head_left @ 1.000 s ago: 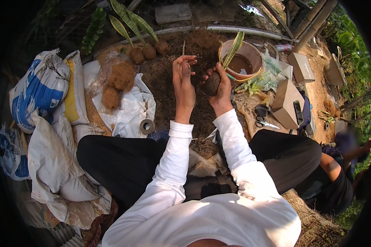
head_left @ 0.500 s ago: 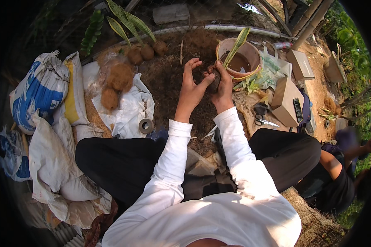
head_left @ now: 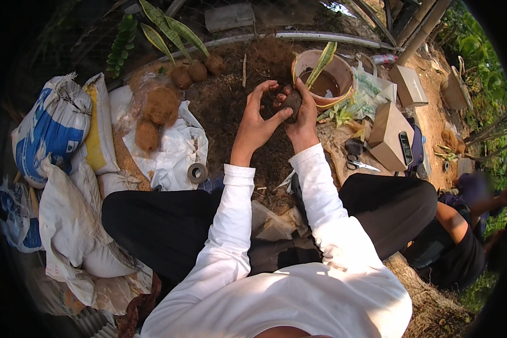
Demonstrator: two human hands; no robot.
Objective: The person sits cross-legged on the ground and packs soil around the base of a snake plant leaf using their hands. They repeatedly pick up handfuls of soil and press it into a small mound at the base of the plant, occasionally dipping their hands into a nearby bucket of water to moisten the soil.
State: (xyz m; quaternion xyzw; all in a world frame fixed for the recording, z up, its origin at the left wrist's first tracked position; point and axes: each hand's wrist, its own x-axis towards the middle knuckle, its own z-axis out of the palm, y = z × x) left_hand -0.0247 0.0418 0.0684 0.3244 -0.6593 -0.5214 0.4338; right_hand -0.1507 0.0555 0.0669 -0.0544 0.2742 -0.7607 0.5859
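"Where the right hand (head_left: pixel 304 119) closes its grip around the dark ball (head_left: pixel 292 102), between both palms, it presumably bears the weight, leaving the left hand (head_left: pixel 254 127) loosely cupped and unburdened."

"Which parts are obscured?"

"The ball's underside; whether the left thumb touches it, or the green leaf (head_left: pixel 323 61) overlapping the bucket (head_left: pixel 344 69) grows from it, cannot be told."
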